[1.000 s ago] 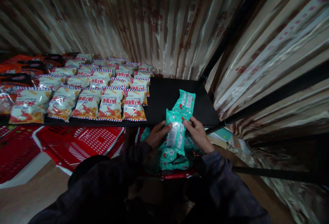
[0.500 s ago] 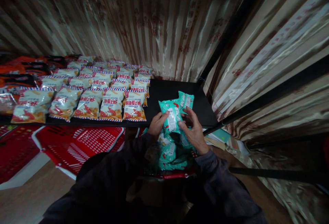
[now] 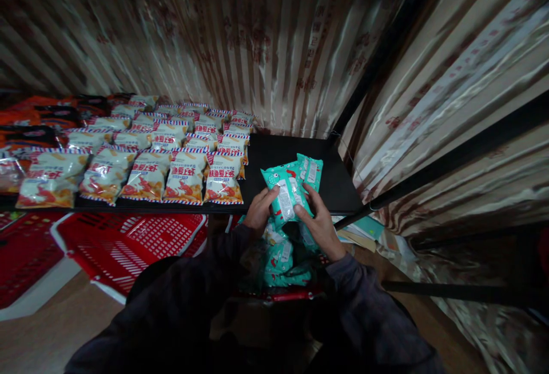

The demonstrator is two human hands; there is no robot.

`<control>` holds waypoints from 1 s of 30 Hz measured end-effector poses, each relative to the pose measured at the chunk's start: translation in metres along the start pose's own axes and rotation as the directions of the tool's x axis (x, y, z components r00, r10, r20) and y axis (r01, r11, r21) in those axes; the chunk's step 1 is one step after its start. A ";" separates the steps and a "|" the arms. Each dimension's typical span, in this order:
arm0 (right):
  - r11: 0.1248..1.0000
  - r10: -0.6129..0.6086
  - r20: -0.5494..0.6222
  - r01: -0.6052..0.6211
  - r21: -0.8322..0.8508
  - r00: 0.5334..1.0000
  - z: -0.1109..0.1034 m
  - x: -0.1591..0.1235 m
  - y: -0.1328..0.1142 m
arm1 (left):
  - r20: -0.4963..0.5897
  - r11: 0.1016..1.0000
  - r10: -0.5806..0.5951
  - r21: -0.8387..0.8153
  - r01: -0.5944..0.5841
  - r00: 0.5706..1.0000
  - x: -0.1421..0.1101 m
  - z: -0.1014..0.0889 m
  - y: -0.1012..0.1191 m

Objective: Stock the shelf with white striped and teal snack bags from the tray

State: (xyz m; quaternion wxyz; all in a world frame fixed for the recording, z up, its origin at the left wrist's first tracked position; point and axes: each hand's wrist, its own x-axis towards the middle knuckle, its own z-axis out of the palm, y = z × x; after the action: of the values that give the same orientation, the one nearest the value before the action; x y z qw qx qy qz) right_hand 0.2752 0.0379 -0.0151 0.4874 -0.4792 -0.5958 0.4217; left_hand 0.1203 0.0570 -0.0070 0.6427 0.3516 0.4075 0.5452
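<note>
Both my hands hold one teal snack packet (image 3: 283, 188) over the front edge of the black shelf (image 3: 283, 151). My left hand (image 3: 259, 212) pinches its left side. My right hand (image 3: 317, 222) grips its right side, fingers curled. A second teal packet (image 3: 311, 170) lies on the shelf just behind it. More teal packets (image 3: 281, 259) fill a red basket (image 3: 278, 294) below my hands.
Rows of white and orange shrimp snack bags (image 3: 184, 174) cover the left part of the shelf, with darker orange bags (image 3: 38, 116) at the far left. Red baskets (image 3: 137, 242) sit on the floor at left. Striped curtain (image 3: 257, 36) hangs behind and at right.
The held packet has been turned from upright to slanted and raised slightly onto the shelf edge. My right hand shifted up along its side.
</note>
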 end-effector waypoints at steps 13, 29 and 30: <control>0.999 0.002 -0.099 0.001 0.033 0.995 0.006 0.000 -0.001 | -0.042 0.984 0.089 0.158 -0.081 0.995 0.005 -0.004 -0.003; 0.949 -0.231 -0.120 0.196 -0.249 0.966 0.010 -0.006 -0.008 | -0.208 0.912 0.359 0.284 -0.295 0.910 0.013 -0.003 -0.005; 0.936 -0.257 -0.116 0.218 -0.277 0.959 0.010 -0.006 -0.008 | -0.184 0.906 0.364 0.299 -0.301 0.913 0.012 -0.003 -0.005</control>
State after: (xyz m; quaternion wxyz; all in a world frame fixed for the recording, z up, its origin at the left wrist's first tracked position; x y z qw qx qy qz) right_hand 0.2644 0.0305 -0.0101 0.5109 -0.4940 -0.6613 0.2401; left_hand 0.1206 0.0685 -0.0143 0.4341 0.4317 0.4830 0.6260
